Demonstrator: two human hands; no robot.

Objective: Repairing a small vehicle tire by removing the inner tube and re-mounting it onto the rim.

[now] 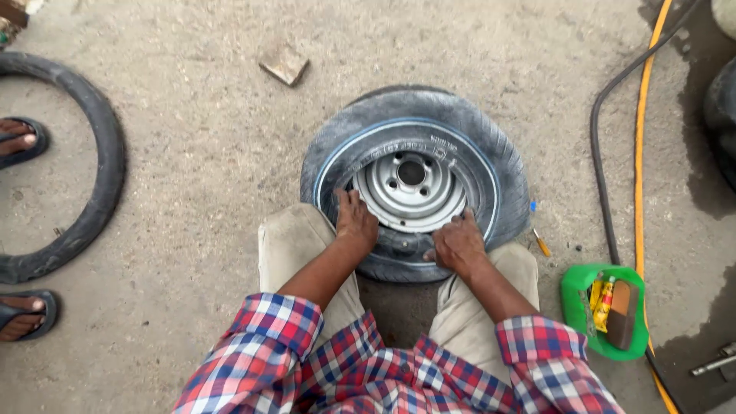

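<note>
Head view. Your left hand (356,220) lies flat, fingers spread, on the sidewall of the tyre (460,138) at about 8 o'clock on the wheel, clasping nothing. Your right hand (458,243) presses palm-down on the sidewall at about 5 o'clock, fingers bent over the rubber beside the edge of the rim (412,189). The tyre lies flat on the dusty ground (199,153), just in front of your knees, with the grey steel rim in its centre. At 3 o'clock from the wheel: black hose (600,169), yellow hose (639,153). At 4 o'clock: green tray (576,303) with tubes. At 9 o'clock: loose inner tube (107,161), another person's sandalled feet (19,142).
</note>
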